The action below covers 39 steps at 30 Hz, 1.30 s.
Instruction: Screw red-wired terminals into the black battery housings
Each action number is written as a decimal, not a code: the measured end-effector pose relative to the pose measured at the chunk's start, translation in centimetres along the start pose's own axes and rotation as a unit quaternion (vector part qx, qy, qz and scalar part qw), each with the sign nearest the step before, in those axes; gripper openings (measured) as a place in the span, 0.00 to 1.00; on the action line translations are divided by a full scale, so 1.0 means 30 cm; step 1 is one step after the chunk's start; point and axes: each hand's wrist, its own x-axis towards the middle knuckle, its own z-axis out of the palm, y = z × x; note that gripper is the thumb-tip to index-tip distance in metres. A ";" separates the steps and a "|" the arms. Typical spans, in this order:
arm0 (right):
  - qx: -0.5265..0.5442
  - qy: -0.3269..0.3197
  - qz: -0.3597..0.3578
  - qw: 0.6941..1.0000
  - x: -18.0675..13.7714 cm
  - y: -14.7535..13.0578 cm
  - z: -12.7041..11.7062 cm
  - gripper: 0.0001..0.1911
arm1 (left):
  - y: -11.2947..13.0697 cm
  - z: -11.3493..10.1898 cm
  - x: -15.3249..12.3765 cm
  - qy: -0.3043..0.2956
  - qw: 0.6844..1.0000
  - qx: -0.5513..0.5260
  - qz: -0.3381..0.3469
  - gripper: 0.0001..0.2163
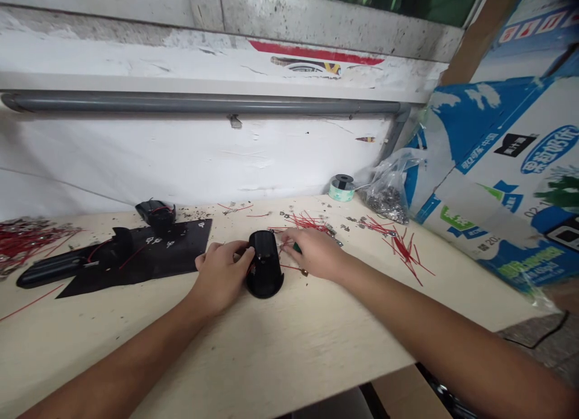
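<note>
In the middle of the table, a black plastic housing (265,280) stands with a wide rounded base toward me and a raised block at its far end. My left hand (224,271) is closed on its left side, thumb and fingers against the plastic. My right hand (314,253) is closed in a pinch just right of the housing. A bit of dark green shows between its fingers, too covered to name. Beneath these fingers a red wire (290,266) reaches toward the housing. Behind the right hand lie loose red wires (307,219) and small metal pieces.
On the left, black housings (52,267) (156,214) rest on or beside a black sheet (187,244), near a red wire pile (27,241). More red wires (404,253) lie at right. A tape roll (341,190), a bag of metal parts (386,196) and a carton (502,166) stand behind.
</note>
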 end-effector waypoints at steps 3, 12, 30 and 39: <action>-0.001 -0.006 -0.005 1.000 0.002 0.013 0.002 0.10 | -0.002 0.006 -0.001 0.019 1.000 -0.003 -0.015 0.19; -0.040 0.007 0.010 0.999 0.003 0.026 -0.006 0.15 | -0.004 0.016 -0.010 0.046 0.999 -0.016 -0.009 0.17; 0.004 0.128 0.060 0.990 0.013 0.022 -0.020 0.10 | 0.003 0.004 -0.021 0.053 0.994 -0.097 0.022 0.15; 0.509 0.229 0.093 0.824 0.028 -0.022 -0.047 0.12 | 0.000 0.016 -0.037 0.081 0.981 -0.129 0.120 0.12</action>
